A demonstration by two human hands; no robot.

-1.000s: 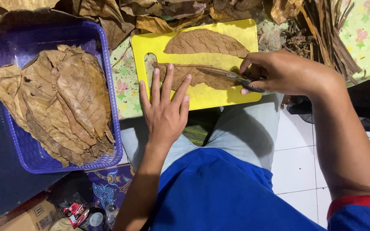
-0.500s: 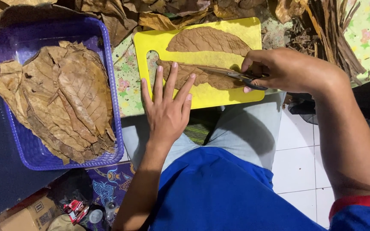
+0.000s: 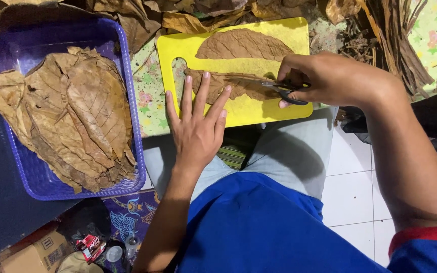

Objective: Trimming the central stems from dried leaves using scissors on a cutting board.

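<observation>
A yellow cutting board [image 3: 238,110] lies across my lap. On it rest two halves of a dry brown leaf: the far half [image 3: 244,45] lies loose, while the near half [image 3: 231,85] sits under my fingertips. My left hand [image 3: 195,124] lies flat with fingers spread, pressing that near half against the board. My right hand [image 3: 330,78] grips a black-handled knife [image 3: 279,88] whose blade lies along the near half's upper edge, pointing left.
A purple plastic basket [image 3: 127,76] at the left holds a stack of dry brown leaves [image 3: 72,116]. More loose leaves and a heap of leaf stems [image 3: 395,35] lie beyond the board on a floral cloth. White floor tiles show at the right, small clutter at the lower left.
My left hand has crept slightly forward onto the near leaf half. The right hand keeps the knife on the leaf, barely shifted.
</observation>
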